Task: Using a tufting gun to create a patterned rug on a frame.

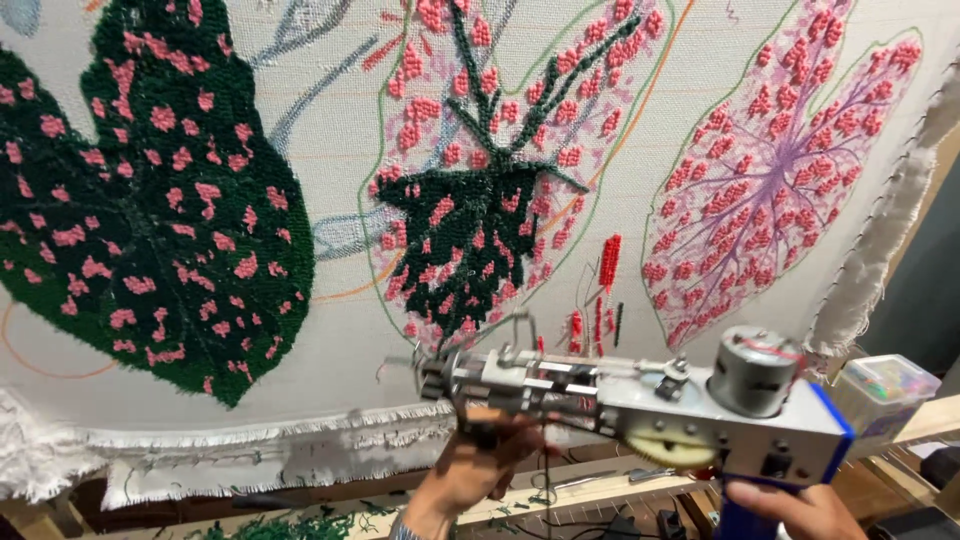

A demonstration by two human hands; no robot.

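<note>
A tufting gun [640,395] lies across the lower middle of the view, its needle end pointing left and close to the stretched cloth [330,330], though whether the tip touches the cloth cannot be told. The gun has a silver body, a round grey motor on top near its right end, a pale yellow gear on its side and a blue rear part.

The left hand [470,470] comes up from below and holds the gun's front grip, its fingers [520,440] clenched around a dark handle under the silver body. The right hand [790,510] sits at the bottom edge, fingers wrapped around the blue rear handle; only its top shows.

The cloth carries three tufted leaves: a dark green one with pink spots [140,190] at left, a half-filled pink and green one [480,190] in the middle just above the gun's tip, and a pink and purple one [770,170] at right. A few short red and dark stitch lines [605,290] stand between the middle and right leaves. The cloth's frayed edge [250,450] hangs over a wooden frame [600,490]. A clear plastic box [885,390] of coloured bits sits at right, beside the gun's rear.
</note>
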